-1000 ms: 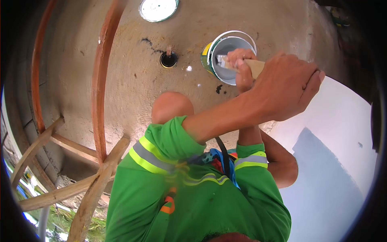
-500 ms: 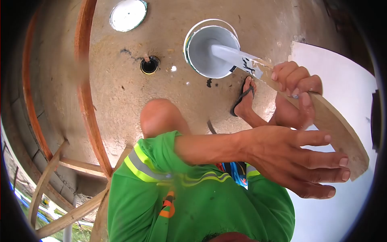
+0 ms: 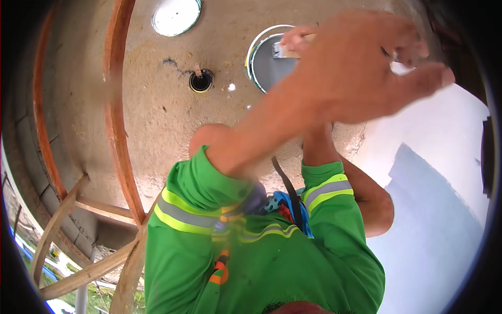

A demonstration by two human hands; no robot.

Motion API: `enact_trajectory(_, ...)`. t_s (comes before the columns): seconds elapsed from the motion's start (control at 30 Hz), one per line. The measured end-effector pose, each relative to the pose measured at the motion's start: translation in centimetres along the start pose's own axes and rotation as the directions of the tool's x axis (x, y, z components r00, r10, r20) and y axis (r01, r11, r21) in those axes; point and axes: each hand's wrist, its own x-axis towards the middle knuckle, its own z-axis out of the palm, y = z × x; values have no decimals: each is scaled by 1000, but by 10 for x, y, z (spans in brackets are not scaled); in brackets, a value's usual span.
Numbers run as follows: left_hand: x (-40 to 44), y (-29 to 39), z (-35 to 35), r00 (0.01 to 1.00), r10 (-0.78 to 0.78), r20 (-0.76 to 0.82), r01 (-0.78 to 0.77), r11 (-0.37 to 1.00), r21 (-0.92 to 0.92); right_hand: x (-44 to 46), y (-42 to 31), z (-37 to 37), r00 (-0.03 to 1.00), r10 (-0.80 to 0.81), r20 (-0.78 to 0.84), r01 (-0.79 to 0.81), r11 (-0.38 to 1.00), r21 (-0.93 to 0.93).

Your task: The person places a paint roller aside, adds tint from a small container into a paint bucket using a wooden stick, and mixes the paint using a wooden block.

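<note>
My left hand [image 3: 361, 68] is raised close to the camera, slightly blurred. Its fingers are apart and nothing shows in it. It covers much of my right hand [image 3: 297, 39], whose visible fingers are closed on a paintbrush [image 3: 280, 51]. The brush's pale lower part is inside the bucket's opening, while most of its handle is hidden. The bucket [image 3: 261, 68] stands on the floor with grey paint inside, its right side hidden by my left hand and forearm.
A white lid [image 3: 177, 15] and a small dark can [image 3: 201, 81] lie left of the bucket. Wooden bars [image 3: 116, 83] stand at the left. On the right is a white panel [image 3: 439, 123] with a pale blue-grey area [image 3: 423, 209]. My bent knees are in front.
My left hand has moved up and now covers the bucket's right side. My right hand has moved forward and left with the brush, closer over the bucket.
</note>
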Motion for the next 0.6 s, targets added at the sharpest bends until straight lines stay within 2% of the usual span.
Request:
enact_trajectory(0.07,3,-6,-25,985,75,158,-47,984,-173,1,-6,14,999,-3,45,2,1000,24)
enact_trajectory(0.13,-4,-15,-1,942,-317,114,330,936,-126,-10,-12,5,993,8,117,-16,998,65)
enact_trajectory(0.23,-15,-30,34,991,-42,126,44,999,-16,-28,-7,-38,985,19,174,-41,992,123)
enact_trajectory(0.27,-21,-17,41,999,-5,45,-2,989,151,-32,-5,-49,987,20,157,-41,991,130)
enact_trajectory(0.33,-17,-21,46,993,92,-78,-81,987,137,-32,-1,-38,995,62,74,-64,997,33)
enact_trajectory(0.43,-10,-20,26,988,-53,-145,57,998,27,-13,-5,0,999,52,14,-51,998,-34)
enact_trajectory(0.53,-22,-18,36,973,166,-161,-142,978,150,-34,-5,4,990,38,136,-48,996,70)
enact_trajectory(0.6,-33,-19,64,960,198,-199,-167,972,165,-57,0,-25,977,46,206,-73,990,124)
